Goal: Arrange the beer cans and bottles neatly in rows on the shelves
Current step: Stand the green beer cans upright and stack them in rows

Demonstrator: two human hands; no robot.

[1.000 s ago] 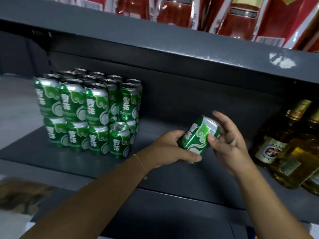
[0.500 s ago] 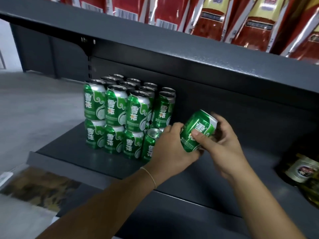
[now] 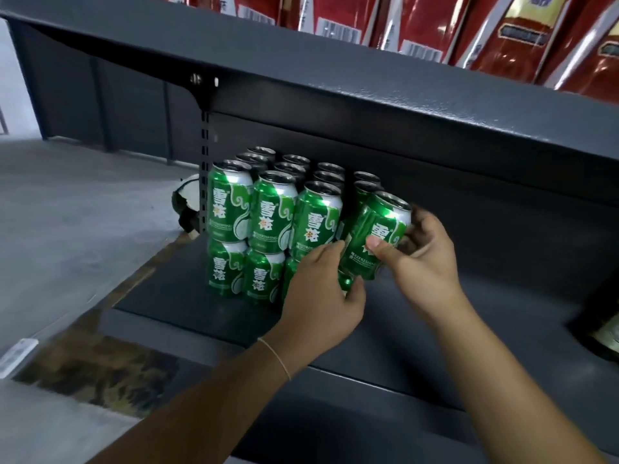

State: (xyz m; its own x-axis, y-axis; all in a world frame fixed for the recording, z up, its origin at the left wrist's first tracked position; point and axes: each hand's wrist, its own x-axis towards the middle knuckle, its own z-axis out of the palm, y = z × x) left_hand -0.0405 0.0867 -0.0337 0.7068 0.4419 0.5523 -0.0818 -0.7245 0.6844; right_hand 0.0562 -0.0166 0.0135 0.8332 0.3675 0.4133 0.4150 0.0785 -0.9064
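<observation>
A block of green beer cans stands two layers high at the left end of the dark grey shelf. My right hand grips one more green can, tilted, at the block's right front corner, just above a lower can. My left hand is curled round that lower can and touches the base of the tilted one. The lower can is mostly hidden by my left hand.
The shelf above overhangs closely and carries red packages. A bottle with a pale label shows at the right edge of the shelf. A grey floor lies to the left, with a black and white object behind the upright.
Both hands have carried the can left, from the open shelf to the right front corner of the stack. The view has swung left, so the bottles are almost out of frame.
</observation>
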